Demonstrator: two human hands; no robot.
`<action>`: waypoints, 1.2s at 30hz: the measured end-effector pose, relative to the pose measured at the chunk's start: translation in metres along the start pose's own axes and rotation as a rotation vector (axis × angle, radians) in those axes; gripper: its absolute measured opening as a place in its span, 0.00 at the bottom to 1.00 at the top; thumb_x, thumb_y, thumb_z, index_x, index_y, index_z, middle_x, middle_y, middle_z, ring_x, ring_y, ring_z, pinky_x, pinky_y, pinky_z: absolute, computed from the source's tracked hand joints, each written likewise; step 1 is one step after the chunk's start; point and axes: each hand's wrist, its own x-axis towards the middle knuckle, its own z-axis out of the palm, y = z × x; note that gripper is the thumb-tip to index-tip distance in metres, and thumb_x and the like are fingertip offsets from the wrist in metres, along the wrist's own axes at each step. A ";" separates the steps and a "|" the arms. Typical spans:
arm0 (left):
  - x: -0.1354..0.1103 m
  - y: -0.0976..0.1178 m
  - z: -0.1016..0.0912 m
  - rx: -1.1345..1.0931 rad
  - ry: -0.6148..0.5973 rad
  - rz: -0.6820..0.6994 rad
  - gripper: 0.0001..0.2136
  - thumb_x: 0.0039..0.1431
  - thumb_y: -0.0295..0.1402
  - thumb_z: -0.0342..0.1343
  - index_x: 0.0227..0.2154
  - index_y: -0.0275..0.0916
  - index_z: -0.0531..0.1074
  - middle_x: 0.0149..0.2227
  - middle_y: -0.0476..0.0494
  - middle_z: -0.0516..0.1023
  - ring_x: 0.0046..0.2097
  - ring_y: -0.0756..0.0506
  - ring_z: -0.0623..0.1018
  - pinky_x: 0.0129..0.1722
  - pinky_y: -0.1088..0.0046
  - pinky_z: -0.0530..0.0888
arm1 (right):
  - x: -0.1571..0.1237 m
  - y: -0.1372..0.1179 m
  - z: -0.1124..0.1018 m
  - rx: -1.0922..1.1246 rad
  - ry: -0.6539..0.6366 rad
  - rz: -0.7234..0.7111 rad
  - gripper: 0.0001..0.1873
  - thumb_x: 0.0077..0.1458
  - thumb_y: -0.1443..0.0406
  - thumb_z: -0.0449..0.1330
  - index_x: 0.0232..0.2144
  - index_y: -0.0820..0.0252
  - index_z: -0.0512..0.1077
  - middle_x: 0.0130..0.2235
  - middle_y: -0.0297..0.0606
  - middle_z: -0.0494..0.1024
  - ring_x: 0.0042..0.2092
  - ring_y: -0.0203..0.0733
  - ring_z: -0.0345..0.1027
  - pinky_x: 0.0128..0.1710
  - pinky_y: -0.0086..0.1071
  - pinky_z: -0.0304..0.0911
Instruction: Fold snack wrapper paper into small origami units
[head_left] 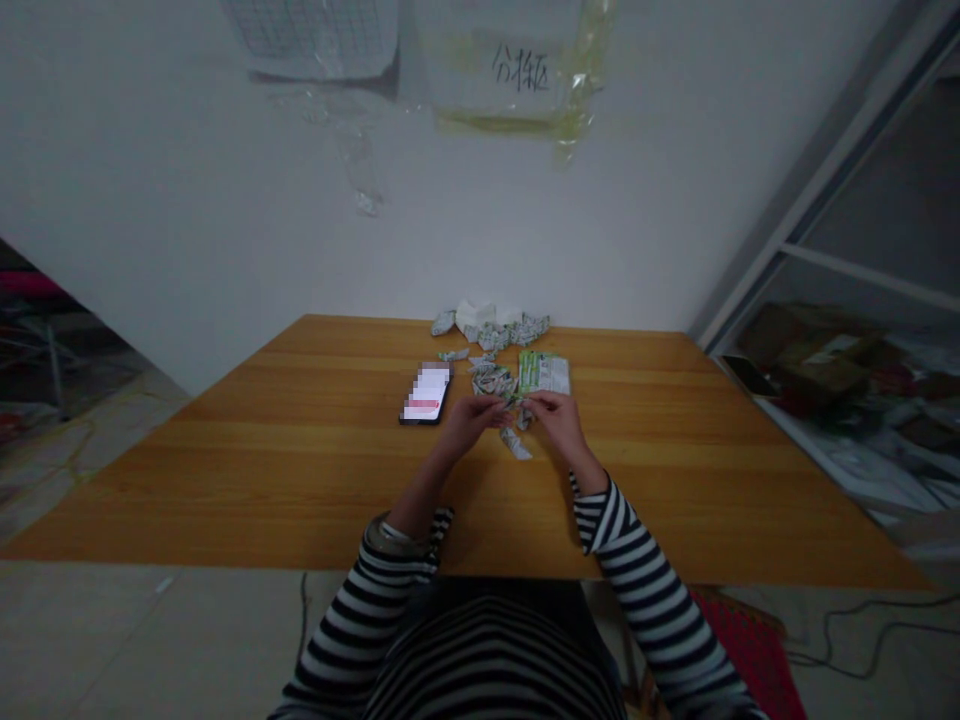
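Note:
My left hand [471,418] and my right hand [553,412] are close together over the middle of the table, fingers pinched. Between the fingertips is a small piece of green-and-white printed material, mostly hidden; paper or cloth, I cannot tell. Just beyond my left fingers lies a rounded, crumpled bundle [493,378] in the same kind of print. A flat green-and-white printed packet or sheet [545,372] lies behind my right hand. Below the fingertips, a loose printed strip [516,444] rests on the wood.
A phone [426,393] with a lit screen lies left of my hands. Crumpled printed pieces [491,330] are heaped at the table's back edge, against the wall [480,230]. The wooden table [300,480] reaches my body. Boxes [832,355] sit on a shelf at right.

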 end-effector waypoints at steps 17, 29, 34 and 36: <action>-0.007 0.014 -0.002 0.006 0.053 0.017 0.17 0.40 0.35 0.70 0.36 0.35 0.81 0.34 0.40 0.84 0.37 0.40 0.81 0.45 0.61 0.75 | -0.001 -0.013 -0.009 0.087 -0.231 -0.001 0.18 0.45 0.64 0.65 0.42 0.59 0.79 0.30 0.36 0.79 0.29 0.36 0.70 0.30 0.28 0.66; -0.009 0.014 -0.005 -0.019 -0.003 0.002 0.14 0.41 0.37 0.69 0.32 0.36 0.82 0.31 0.41 0.84 0.38 0.39 0.81 0.46 0.60 0.74 | -0.003 -0.016 -0.011 0.110 -0.115 0.081 0.13 0.36 0.58 0.71 0.23 0.61 0.80 0.23 0.38 0.81 0.23 0.39 0.72 0.23 0.29 0.67; -0.010 0.016 0.000 -0.054 -0.072 -0.009 0.17 0.41 0.37 0.69 0.37 0.35 0.81 0.36 0.40 0.84 0.41 0.40 0.80 0.49 0.60 0.72 | -0.004 -0.016 -0.010 0.097 -0.139 0.041 0.12 0.40 0.57 0.70 0.22 0.61 0.79 0.23 0.37 0.80 0.23 0.38 0.72 0.22 0.28 0.65; -0.009 0.014 0.001 -0.033 -0.082 0.015 0.19 0.40 0.38 0.70 0.37 0.35 0.81 0.36 0.40 0.84 0.40 0.40 0.80 0.49 0.60 0.73 | -0.005 -0.015 -0.009 0.073 -0.184 0.016 0.12 0.41 0.57 0.69 0.26 0.60 0.80 0.25 0.37 0.81 0.24 0.38 0.72 0.23 0.28 0.66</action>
